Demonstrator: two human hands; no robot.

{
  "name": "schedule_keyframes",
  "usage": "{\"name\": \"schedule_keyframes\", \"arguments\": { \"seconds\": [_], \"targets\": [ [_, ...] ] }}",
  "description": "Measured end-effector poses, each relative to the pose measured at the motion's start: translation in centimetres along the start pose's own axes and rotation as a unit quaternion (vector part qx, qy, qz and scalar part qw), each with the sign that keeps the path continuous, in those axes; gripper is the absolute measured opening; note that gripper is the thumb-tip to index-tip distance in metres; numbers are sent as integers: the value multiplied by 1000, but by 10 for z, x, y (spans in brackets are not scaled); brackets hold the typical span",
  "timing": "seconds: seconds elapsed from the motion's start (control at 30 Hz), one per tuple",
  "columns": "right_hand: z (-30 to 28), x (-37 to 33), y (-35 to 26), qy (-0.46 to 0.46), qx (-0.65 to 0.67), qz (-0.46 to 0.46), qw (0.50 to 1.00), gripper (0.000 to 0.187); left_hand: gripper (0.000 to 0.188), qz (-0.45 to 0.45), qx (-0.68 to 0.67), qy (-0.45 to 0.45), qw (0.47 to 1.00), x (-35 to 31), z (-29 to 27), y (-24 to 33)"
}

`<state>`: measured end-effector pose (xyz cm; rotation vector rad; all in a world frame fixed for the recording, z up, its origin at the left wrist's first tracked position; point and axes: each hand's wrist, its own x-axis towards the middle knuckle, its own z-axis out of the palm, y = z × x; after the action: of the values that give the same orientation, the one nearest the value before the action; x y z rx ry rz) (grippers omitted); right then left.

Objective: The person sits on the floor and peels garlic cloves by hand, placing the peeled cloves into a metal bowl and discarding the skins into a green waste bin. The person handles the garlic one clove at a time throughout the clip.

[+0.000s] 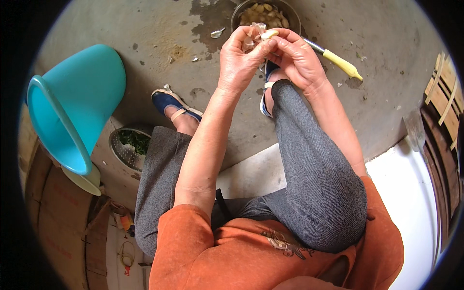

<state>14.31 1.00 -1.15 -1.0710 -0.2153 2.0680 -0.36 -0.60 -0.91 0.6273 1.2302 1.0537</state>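
Between my two hands a pale peeled garlic clove (269, 35) shows, pinched at the fingertips. My left hand (240, 59) is closed, with thin papery garlic skins (250, 42) bunched at its thumb and fingers. My right hand (300, 57) is closed too, its thumb and fingers on the clove. Just beyond the hands stands a round metal bowl (296, 17) holding several whitish garlic cloves (267, 15). A knife with a yellow handle (342, 65) lies to the right of the bowl, its blade end partly hidden behind my right hand.
On the left a turquoise bucket (92, 87) lies tilted on its side. A metal colander (126, 157) with green leaves (137, 141) sits by my left leg. Scraps of garlic skin (217, 33) dot the concrete floor (159, 43). Wooden slats (444, 82) stand at the right.
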Motion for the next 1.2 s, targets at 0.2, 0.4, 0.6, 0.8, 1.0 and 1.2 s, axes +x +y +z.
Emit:
{"name": "schedule_keyframes", "arguments": {
  "seconds": [0.2, 0.4, 0.6, 0.8, 1.0, 1.2],
  "targets": [
    [5, -3, -2, 16, -120, -59, 991, 15, 11, 41, -26, 25, 999, 2, -4, -6],
    [4, -3, 3, 10, -290, -163, 943, 12, 3, 21, -218, -31, 975, 1, -13, 12],
    [9, -8, 1, -13, -277, -167, 946, 16, 12, -26, -75, 26, 996, 0, -26, 5],
    [8, -10, 3, -27, -266, -187, 945, 20, 13, -90, -87, 12, 992, -2, -23, 12],
    [8, -6, 4, 17, -454, -238, 858, 22, 16, 29, -53, -20, 998, -8, -7, 0],
    [-17, 12, -2, 125, -712, -300, 623, 16, 12, -69, -144, 149, 976, 1, -31, -4]
  ]
}}
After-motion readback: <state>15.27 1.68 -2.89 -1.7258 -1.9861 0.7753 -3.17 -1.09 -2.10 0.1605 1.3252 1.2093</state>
